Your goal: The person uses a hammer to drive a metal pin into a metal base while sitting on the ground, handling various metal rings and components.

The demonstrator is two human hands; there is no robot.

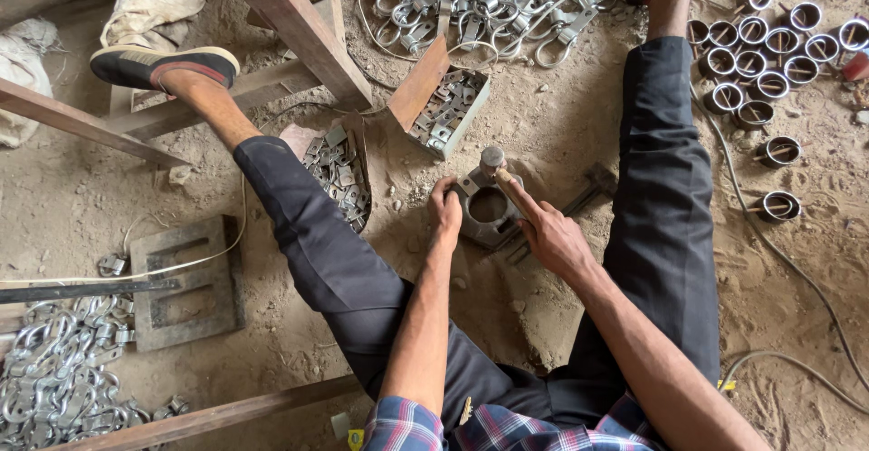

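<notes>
The right hand (554, 238) was closed tight around one wooden-handled hammer (503, 179), its round metal head just above the block. The left hand (444, 211) gripped the left edge of one flat grey metal block with a round hole (487, 206), which lay on the dirt floor between the person's two legs. Two open cardboard boxes of small metal plates (448, 116) sat just behind. Many shiny metal rings (760, 62) stood to the right, too many to count.

Single head camera looks steeply down, close over the seated person's lap and dirt floor (561, 134).
</notes>
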